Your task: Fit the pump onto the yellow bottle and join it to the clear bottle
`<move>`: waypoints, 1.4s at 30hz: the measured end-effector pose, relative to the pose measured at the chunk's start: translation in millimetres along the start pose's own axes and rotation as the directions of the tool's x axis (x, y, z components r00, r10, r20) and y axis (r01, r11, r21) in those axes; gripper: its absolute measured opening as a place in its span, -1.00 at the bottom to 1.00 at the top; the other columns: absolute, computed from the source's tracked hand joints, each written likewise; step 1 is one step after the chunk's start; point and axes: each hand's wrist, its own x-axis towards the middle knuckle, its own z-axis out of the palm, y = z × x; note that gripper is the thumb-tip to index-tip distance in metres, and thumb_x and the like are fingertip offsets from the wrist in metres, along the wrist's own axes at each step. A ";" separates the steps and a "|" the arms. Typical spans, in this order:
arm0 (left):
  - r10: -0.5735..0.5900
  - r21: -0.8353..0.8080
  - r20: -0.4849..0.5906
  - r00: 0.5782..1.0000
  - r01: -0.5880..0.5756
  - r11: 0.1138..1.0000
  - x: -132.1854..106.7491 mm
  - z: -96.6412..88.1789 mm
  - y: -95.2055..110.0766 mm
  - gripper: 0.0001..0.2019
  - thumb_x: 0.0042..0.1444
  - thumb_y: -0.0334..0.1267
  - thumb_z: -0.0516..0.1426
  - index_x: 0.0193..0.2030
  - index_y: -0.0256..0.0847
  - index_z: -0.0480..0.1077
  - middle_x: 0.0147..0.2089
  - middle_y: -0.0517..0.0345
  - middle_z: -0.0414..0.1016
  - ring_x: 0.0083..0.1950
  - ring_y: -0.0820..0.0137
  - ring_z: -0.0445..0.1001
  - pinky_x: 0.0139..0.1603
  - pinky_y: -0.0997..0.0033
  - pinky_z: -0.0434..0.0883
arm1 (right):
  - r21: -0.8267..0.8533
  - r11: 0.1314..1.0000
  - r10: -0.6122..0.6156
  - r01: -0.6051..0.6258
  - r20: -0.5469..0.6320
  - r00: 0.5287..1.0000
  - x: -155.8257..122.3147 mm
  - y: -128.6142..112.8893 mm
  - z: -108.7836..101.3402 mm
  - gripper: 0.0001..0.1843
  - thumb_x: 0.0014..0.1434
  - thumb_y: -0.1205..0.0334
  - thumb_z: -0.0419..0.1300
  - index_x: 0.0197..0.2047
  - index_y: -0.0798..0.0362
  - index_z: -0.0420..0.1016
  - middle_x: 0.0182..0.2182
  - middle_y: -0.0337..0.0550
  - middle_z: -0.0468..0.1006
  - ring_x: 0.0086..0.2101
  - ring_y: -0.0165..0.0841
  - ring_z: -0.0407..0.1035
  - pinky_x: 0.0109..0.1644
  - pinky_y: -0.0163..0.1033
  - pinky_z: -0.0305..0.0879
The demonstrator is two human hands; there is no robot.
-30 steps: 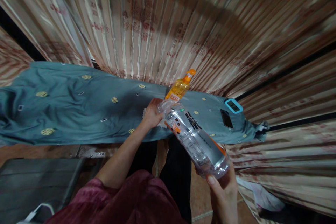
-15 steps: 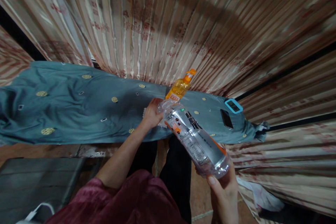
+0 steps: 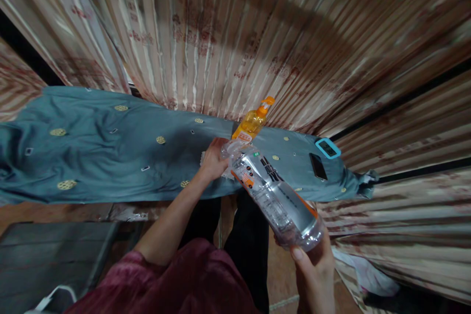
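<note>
A large clear plastic bottle [image 3: 279,196] with a silver and orange label lies tilted between my hands, its neck up and to the left. My right hand [image 3: 312,260] is wrapped round its base, thumb on the near side. At the neck end, the fingers of my left hand [image 3: 214,159] close on the bottle; their tips are partly hidden. Just behind the neck stands a pump bottle [image 3: 252,123] of orange-yellow liquid. Under my left hand shows a pale cloth with a ragged edge [image 3: 228,174], mostly covered.
A green patterned cloth [image 3: 103,157] covers the long narrow surface. A dark phone [image 3: 318,166] and a blue-framed digital display [image 3: 327,148] lie at its right end. Pleated curtains [image 3: 221,34] hang behind. A grey stool-like top [image 3: 55,255] with a white cable [image 3: 55,297] is lower left.
</note>
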 end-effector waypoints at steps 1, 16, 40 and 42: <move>0.002 -0.002 -0.006 1.000 -0.002 1.000 -0.2 0.2 -0.5 -0.60 0.29 0.17 0.54 -0.06 -0.08 0.66 0.05 -0.11 0.81 0.18 -0.11 0.78 0.32 -0.13 0.76 | -0.002 1.000 -0.009 0.009 0.005 1.000 0.4 1.4 -0.9 0.14 0.11 -0.30 0.72 0.61 -0.02 0.54 0.24 0.13 0.83 0.38 0.26 0.64 0.50 0.25 0.53; 0.019 -0.026 -0.023 1.000 -0.020 0.999 -1.6 1.4 -4.4 -0.53 0.33 0.31 0.50 -0.06 -0.07 0.66 -0.01 -0.08 0.79 0.16 -0.09 0.76 0.31 -0.12 0.75 | -0.002 1.000 -0.015 0.015 0.026 1.000 2.6 20.8 -9.5 0.01 0.17 -0.32 0.69 0.53 -0.09 0.56 0.24 0.07 0.86 0.21 0.16 0.73 0.25 0.09 0.66; 0.000 -0.014 -0.020 1.000 0.000 1.000 0.3 1.1 -2.1 -0.51 0.30 0.30 0.54 -0.08 -0.07 0.63 0.03 -0.11 0.80 0.19 -0.12 0.79 0.34 -0.15 0.76 | 0.075 0.997 0.027 -0.034 0.088 0.996 1.8 17.5 -14.1 -0.08 0.04 -0.26 0.77 0.40 -0.28 0.67 0.21 -0.02 0.90 0.20 0.18 0.77 0.22 0.11 0.75; 0.004 -0.020 -0.017 1.000 -0.005 1.000 0.5 1.9 -4.0 -0.48 0.30 0.34 0.52 -0.07 -0.07 0.63 0.06 -0.12 0.81 0.20 -0.13 0.79 0.34 -0.16 0.76 | 0.058 0.997 0.043 -0.047 0.071 0.997 1.1 17.1 -15.0 -0.07 0.01 -0.25 0.79 0.39 -0.29 0.66 0.20 -0.02 0.90 0.19 0.18 0.77 0.24 0.12 0.74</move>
